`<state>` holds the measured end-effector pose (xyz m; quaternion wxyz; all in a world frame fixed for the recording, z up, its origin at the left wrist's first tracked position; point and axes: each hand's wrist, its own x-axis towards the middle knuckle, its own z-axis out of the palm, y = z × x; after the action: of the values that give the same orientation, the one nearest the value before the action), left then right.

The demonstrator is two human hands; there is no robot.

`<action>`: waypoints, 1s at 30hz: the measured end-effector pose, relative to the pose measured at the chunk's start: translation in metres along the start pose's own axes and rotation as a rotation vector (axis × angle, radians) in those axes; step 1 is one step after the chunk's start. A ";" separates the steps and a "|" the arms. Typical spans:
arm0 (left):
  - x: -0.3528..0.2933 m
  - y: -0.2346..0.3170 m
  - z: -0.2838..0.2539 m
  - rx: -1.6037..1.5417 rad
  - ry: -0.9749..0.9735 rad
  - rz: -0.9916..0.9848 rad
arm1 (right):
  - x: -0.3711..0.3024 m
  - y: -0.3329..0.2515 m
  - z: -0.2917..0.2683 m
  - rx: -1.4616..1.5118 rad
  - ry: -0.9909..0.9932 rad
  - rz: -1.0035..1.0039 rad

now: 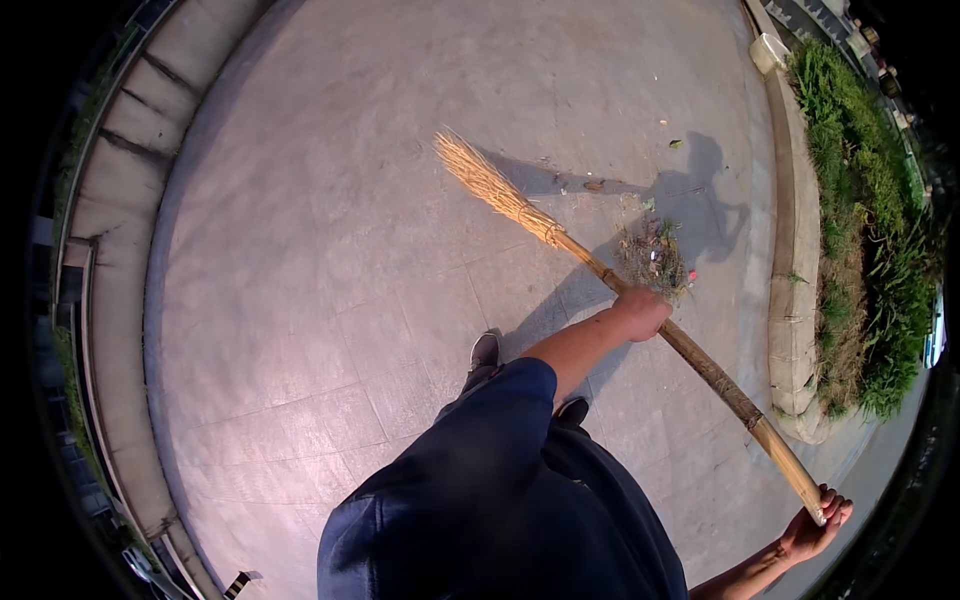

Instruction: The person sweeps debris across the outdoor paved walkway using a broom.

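Observation:
A long broom (715,378) with a bamboo handle and straw-coloured bristles slants across the view. Its bristle head (490,185) points to the far left, above its own shadow; whether it touches the ground I cannot tell. My left hand (643,312) is closed round the handle's middle part, below the bristles. At the handle's butt end, on the lower right, the fingers of my right hand (815,530) curl around it. Just beyond my left hand lies a small pile of dry twigs and litter (652,258), with a few white and red scraps in it.
Paved ground (330,250) spreads around my feet, with a dark shoe (485,350) showing. Scattered leaves and bits (594,185) lie beyond the pile. A pale kerb (793,250) borders green shrubs (890,260) on the right. A low wall (125,230) curves along the left.

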<state>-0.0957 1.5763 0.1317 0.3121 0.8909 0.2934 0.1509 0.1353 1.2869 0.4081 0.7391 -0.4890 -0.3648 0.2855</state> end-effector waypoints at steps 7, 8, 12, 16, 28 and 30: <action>0.041 0.022 -0.049 0.052 0.025 0.173 | 0.008 -0.031 -0.002 0.066 0.167 -0.198; 0.033 0.018 -0.057 0.062 -0.081 0.123 | 0.015 -0.018 -0.010 0.104 0.253 -0.130; -0.019 -0.051 -0.051 0.097 -0.200 -0.097 | 0.043 0.063 0.013 0.287 -0.073 0.108; -0.108 -0.114 -0.054 0.138 -0.188 -0.377 | 0.085 0.159 0.069 0.275 -0.160 0.323; -0.372 -0.190 -0.103 0.159 -0.153 -1.317 | 0.058 0.290 0.357 0.335 -0.795 0.771; -0.379 -0.215 -0.112 0.134 -0.116 -1.316 | 0.060 0.288 0.376 0.312 -0.777 0.758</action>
<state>-0.5352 1.5308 0.0455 0.2983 0.5500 0.7677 -0.1379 -0.1564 1.6305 0.2515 0.4600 -0.3297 -0.3623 0.7406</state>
